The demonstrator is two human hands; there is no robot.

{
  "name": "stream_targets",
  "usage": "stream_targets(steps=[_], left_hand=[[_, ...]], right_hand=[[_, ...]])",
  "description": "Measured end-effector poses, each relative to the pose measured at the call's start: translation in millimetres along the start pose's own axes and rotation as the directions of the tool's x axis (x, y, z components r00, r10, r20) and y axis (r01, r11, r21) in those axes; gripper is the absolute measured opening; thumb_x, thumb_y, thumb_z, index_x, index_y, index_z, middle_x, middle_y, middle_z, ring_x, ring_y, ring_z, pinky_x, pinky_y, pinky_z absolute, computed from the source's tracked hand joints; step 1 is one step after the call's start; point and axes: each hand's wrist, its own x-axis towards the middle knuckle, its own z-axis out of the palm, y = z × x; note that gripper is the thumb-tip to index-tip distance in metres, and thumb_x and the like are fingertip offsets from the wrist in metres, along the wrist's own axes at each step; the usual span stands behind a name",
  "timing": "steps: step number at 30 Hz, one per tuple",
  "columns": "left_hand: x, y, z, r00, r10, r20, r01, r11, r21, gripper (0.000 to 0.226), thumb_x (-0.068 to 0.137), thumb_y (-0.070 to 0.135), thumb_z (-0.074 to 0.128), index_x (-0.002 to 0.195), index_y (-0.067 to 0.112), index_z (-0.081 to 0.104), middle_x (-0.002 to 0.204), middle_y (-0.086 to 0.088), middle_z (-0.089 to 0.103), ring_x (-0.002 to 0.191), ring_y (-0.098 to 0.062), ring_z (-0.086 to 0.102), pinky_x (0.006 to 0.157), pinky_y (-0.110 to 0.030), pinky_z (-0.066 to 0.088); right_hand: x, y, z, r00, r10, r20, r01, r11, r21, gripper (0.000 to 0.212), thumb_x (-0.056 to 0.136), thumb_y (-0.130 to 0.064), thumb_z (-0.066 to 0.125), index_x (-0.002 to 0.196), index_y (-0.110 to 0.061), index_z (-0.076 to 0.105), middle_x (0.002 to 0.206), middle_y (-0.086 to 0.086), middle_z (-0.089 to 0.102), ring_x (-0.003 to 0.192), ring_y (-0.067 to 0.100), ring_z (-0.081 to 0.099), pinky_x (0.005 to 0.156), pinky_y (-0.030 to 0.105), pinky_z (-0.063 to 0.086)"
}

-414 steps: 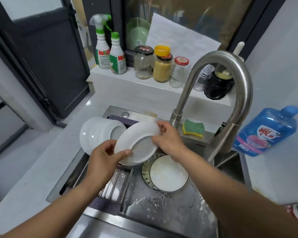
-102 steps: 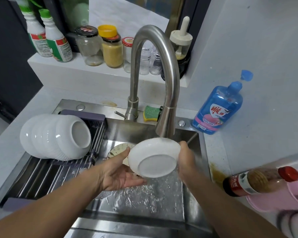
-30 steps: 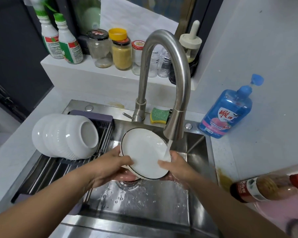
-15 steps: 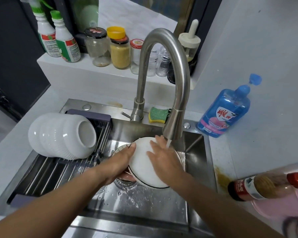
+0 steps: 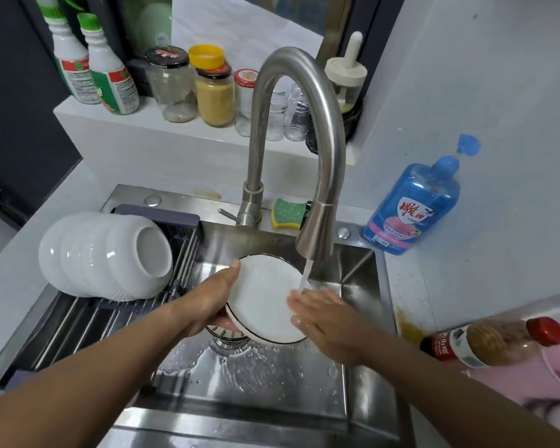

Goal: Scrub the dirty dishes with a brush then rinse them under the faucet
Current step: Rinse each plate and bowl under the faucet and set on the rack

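The plate [image 5: 265, 299] is sitting tilted inside the sink [image 5: 362, 286], just below the faucet [image 5: 317, 234], with its face turned up toward the camera. The left hand [image 5: 214, 299] is grasping it at the left edge, thumb lying on the front of the rim and fingers curling round behind. The right hand [image 5: 324, 318] is lying released, fingers straight and flat on the plate's right side, where the stream [image 5: 305, 274] is landing.

It is looking like glazed ceramic: stiff, fairly heavy, and likely to chip if it knocks against the steel wall or the spout. With water running over it, the glaze is probably slippery, so a flat palm alone would not be holding it. The rim, pinched front and back as the left hand is doing, seems the safest place to take hold.

The plate is round and white, with a thin dark line running round the rim. It is shining wet, and no residue is showing on its face.
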Motion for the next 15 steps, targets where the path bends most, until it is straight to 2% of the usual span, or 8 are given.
stream_targets(steps=[3, 6, 8, 10, 12, 13, 15], left_hand=[[3.5, -1.6, 4.0, 0.999, -0.042, -0.005, 0.042, 0.999, 0.016, 0.056, 0.102, 0.066, 0.024, 0.131, 0.032, 0.058, 0.115, -0.001, 0.076, 0.103, -0.024, 0.073, 0.068, -0.044, 0.062], [5.5, -2.1, 15.6, 0.994, -0.092, 0.054, 0.092, 0.996, 0.016, 0.062, 0.099, 0.069, 0.026, 0.126, 0.027, 0.063, 0.113, -0.010, 0.076, 0.100, -0.027, 0.074, 0.066, -0.041, 0.062], [7.4, -4.4, 22.0, 0.989, -0.129, 0.072, 0.128, 0.992, 0.014, 0.070, 0.099, 0.070, 0.024, 0.119, 0.020, 0.069, 0.111, -0.017, 0.075, 0.092, -0.027, 0.074, 0.067, -0.039, 0.062], [10.6, -6.7, 21.7, 0.985, -0.157, 0.071, 0.157, 0.988, -0.003, 0.076, 0.098, 0.072, 0.025, 0.114, 0.015, 0.071, 0.104, -0.017, 0.077, 0.089, -0.028, 0.073, 0.072, -0.040, 0.063], [15.5, -9.6, 13.8, 0.977, -0.207, 0.045, 0.209, 0.977, -0.047, 0.075, 0.096, 0.074, 0.028, 0.118, 0.014, 0.069, 0.107, -0.015, 0.076, 0.097, -0.033, 0.074, 0.077, -0.044, 0.063], [18.0, -10.7, 7.6, 0.973, -0.230, 0.025, 0.231, 0.970, -0.081, 0.073, 0.096, 0.074, 0.030, 0.120, 0.016, 0.067, 0.107, -0.014, 0.076, 0.097, -0.033, 0.074, 0.075, -0.043, 0.063], [20.4, -11.2, -1.7, 0.959, -0.283, 0.005, 0.281, 0.950, -0.133, 0.068, 0.097, 0.072, 0.033, 0.114, 0.015, 0.065, 0.091, -0.011, 0.074, 0.075, -0.026, 0.072, 0.060, -0.037, 0.062]], right_hand=[[11.1, -5.9, -5.7, 0.998, 0.062, 0.003, -0.062, 0.996, -0.057, 0.057, 0.111, -0.046, 0.014, 0.158, -0.018, 0.028, 0.165, 0.003, 0.029, 0.155, 0.015, 0.016, 0.126, 0.047, -0.011], [29.8, -28.4, -11.7, 0.992, 0.106, 0.064, -0.112, 0.987, 0.115, 0.053, 0.111, -0.043, 0.013, 0.158, -0.023, 0.026, 0.170, 0.002, 0.017, 0.156, 0.017, 0.011, 0.125, 0.048, -0.012], [39.4, -45.7, -12.8, 0.996, 0.042, 0.075, -0.060, 0.965, 0.257, 0.055, 0.110, -0.048, 0.013, 0.163, -0.031, 0.016, 0.172, -0.003, 0.006, 0.157, 0.010, 0.001, 0.126, 0.046, -0.010], [34.5, -58.4, -16.3, 0.994, -0.095, 0.052, 0.069, 0.925, 0.374, 0.055, 0.110, -0.049, 0.015, 0.163, -0.033, 0.013, 0.171, -0.009, 0.007, 0.156, 0.005, 0.002, 0.127, 0.039, -0.003], [17.1, -57.6, -21.3, 0.981, -0.192, 0.031, 0.155, 0.871, 0.467, 0.054, 0.110, -0.048, 0.028, 0.159, -0.028, 0.031, 0.166, -0.009, 0.029, 0.151, 0.004, 0.024, 0.126, 0.030, 0.015], [7.1, -52.0, -22.8, 0.978, -0.207, -0.015, 0.189, 0.860, 0.473, 0.051, 0.108, -0.049, 0.039, 0.154, -0.027, 0.044, 0.158, -0.010, 0.044, 0.145, 0.003, 0.038, 0.122, 0.027, 0.026], [-11.1, -39.1, -24.6, 0.972, -0.186, -0.144, 0.232, 0.865, 0.445, 0.044, 0.099, -0.047, 0.061, 0.138, -0.027, 0.063, 0.137, -0.010, 0.065, 0.122, 0.002, 0.060, 0.107, 0.026, 0.046]])
